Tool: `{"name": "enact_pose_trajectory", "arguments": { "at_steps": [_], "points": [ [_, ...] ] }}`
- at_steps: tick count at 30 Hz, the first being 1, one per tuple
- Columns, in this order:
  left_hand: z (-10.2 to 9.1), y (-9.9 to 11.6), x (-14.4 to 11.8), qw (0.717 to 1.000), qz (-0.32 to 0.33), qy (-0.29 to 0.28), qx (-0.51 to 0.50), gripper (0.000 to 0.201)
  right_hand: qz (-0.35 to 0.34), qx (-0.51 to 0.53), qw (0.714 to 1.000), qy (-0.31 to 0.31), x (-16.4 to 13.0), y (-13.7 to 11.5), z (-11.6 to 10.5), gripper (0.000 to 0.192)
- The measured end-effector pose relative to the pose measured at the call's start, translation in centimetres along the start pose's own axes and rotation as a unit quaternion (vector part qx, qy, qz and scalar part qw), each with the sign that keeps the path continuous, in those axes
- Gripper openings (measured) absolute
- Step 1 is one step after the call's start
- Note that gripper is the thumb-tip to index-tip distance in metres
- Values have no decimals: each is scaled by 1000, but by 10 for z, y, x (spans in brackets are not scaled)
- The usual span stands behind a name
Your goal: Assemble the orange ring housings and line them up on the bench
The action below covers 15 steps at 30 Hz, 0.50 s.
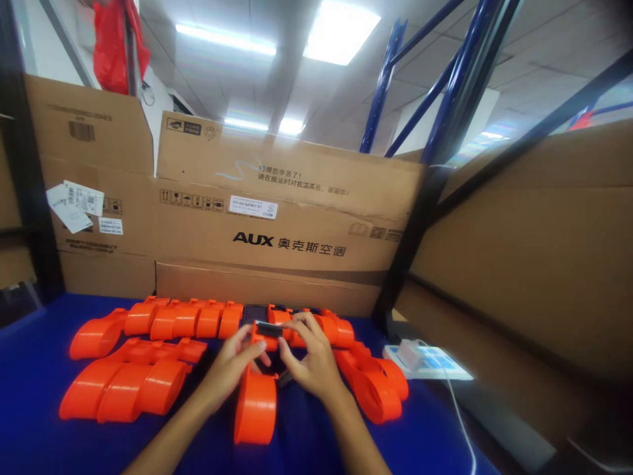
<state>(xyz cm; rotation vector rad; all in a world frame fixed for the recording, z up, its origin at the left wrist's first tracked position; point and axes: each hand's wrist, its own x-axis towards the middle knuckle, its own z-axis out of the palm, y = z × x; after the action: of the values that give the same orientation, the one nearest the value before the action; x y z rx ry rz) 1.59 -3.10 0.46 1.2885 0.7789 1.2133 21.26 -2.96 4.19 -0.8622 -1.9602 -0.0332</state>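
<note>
My left hand point(236, 361) is closed around the upper end of an orange plastic piece with a wide curved loop point(256, 408), which hangs toward me. A small dark strip with a finely notched edge point(268, 329) lies across the top of that piece. At the strip's right end, my right hand point(312, 356) pinches with thumb and fingertips. Part of the grip is hidden behind the fingers, so I cannot tell how firmly strip and orange piece are joined.
Similar orange pieces stand in a row point(185, 319) at the back of the blue surface point(30, 376). More lie in a left group point(121, 389) and a right group point(373, 389). Cardboard panels point(277, 274) wall the back. A white power strip point(445, 364) with a plugged-in adapter sits right.
</note>
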Motion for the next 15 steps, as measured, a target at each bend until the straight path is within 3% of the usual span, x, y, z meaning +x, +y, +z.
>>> {"name": "enact_pose_trajectory", "arguments": {
  "at_steps": [15],
  "points": [
    [1, 3, 0, 1000, -9, 11, -22, 47, -11, -47, 999, -2, -2, 3, 2, 23]
  ]
}}
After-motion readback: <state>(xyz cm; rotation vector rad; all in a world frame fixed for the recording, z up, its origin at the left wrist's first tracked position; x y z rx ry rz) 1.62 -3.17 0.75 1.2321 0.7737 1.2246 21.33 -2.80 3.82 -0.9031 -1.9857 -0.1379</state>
